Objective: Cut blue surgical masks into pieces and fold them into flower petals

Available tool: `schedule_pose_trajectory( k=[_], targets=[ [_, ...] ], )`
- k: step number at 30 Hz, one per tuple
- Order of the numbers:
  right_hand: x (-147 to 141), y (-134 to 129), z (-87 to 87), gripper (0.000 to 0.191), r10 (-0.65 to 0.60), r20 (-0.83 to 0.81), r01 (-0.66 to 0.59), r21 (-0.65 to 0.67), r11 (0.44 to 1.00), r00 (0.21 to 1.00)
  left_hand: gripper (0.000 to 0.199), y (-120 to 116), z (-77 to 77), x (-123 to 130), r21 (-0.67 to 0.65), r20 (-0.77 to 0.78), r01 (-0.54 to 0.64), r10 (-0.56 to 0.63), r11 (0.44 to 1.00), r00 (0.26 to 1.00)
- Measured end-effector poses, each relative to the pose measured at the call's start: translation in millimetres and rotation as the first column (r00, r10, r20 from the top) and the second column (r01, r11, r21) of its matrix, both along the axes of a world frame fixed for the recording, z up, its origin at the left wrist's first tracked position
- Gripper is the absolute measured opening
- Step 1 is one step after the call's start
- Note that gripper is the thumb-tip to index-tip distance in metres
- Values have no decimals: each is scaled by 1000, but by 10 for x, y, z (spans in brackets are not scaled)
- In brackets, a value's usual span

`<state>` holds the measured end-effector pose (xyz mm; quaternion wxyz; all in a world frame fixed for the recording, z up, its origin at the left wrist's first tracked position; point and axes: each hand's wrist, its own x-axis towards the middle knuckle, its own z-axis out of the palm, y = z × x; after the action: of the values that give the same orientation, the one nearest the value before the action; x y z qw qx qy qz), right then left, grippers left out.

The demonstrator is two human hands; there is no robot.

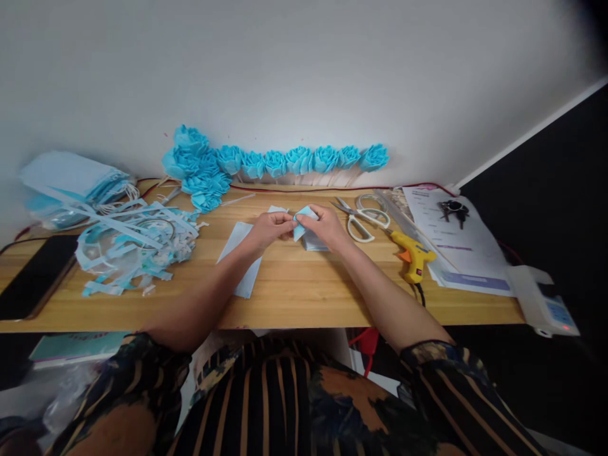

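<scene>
My left hand (274, 229) and my right hand (325, 227) meet over the middle of the table, fingers pinched on a folded light-blue piece of mask fabric (303, 221). The left fingertips grip its left edge; the right thumb presses on its face. Below the right hand lies a small stack of pale-blue fabric pieces (315, 242), partly hidden. A pale strip of fabric (247, 278) lies under my left forearm. White-handled scissors (360, 227) rest open just right of my right hand, and a yellow glue gun (414, 254) lies farther right.
Blue fabric roses (299, 161) line the wall, with more bunched at left. A heap of fabric scraps (137, 244), a bag of masks (71, 183) and a phone (35, 275) occupy the left. Papers (456, 253) with keys (453, 209) lie right; a white device (541, 297) overhangs the edge.
</scene>
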<state>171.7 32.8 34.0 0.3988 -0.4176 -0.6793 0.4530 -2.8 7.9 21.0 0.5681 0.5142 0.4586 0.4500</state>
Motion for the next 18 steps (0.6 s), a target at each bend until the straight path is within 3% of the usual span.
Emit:
schedule_pose_trajectory(
  k=[5,11,14,18],
  targets=[
    [-9,8,-3,35,8,-75,-10,-31,999,997,34,-8,20,1,-12,30,3,-2,1000,1000],
    [-17,32,32,39,26,-251,-55,-109,993,968,33,-15,37,-10,17,120,-90,87,996,989],
    [-23,31,29,39,43,-266,-78,-121,990,963,32,-13,30,-13,18,133,-112,109,994,985],
    [-24,43,-6,34,-5,-201,-9,-68,998,980,32,-3,-3,-9,51,84,-72,67,996,994]
  ],
)
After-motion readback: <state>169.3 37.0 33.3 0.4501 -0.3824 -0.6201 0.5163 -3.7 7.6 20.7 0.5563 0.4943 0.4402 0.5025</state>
